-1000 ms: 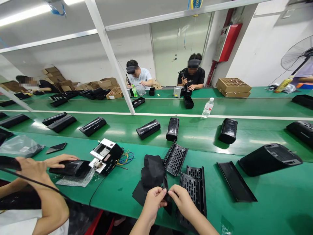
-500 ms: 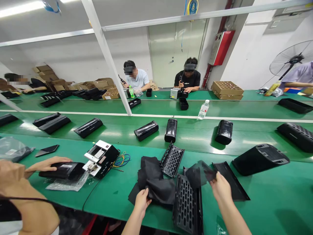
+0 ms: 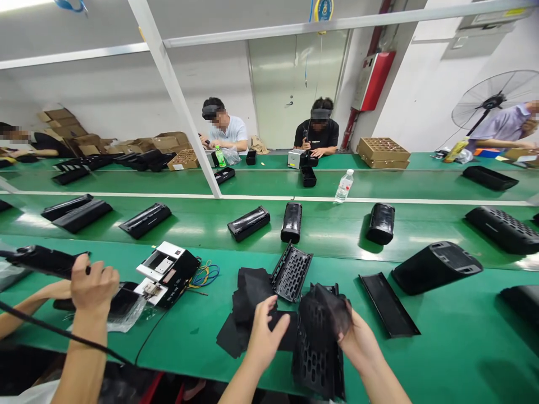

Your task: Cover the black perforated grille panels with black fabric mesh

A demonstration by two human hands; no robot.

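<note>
My right hand (image 3: 357,339) pinches a thin, see-through black mesh sheet (image 3: 332,308) by its edge. The sheet hangs over a slotted black panel (image 3: 315,365) that lies lengthwise in front of me. Thumb and fingers apart, my left hand (image 3: 265,331) hovers empty at the panel's left side. Beneath and beyond it is a loose pile of black sheets (image 3: 252,286). Behind the pile rests a second slotted panel (image 3: 292,272). To the right of my right hand lies a plain black curved panel (image 3: 389,306).
Right of the curved panel, a black housing (image 3: 435,266) sits on the green bench. At left, a co-worker's hand (image 3: 95,280) grips a black handheld tool (image 3: 46,262) near a white-and-black machine (image 3: 168,272). Several black housings (image 3: 291,221) line the belt beyond, with a water bottle (image 3: 344,186).
My right hand has brought the mesh sheet left, over the slotted panel. My left hand has let go of the black sheet from the pile and opened. The co-worker has raised a tool.
</note>
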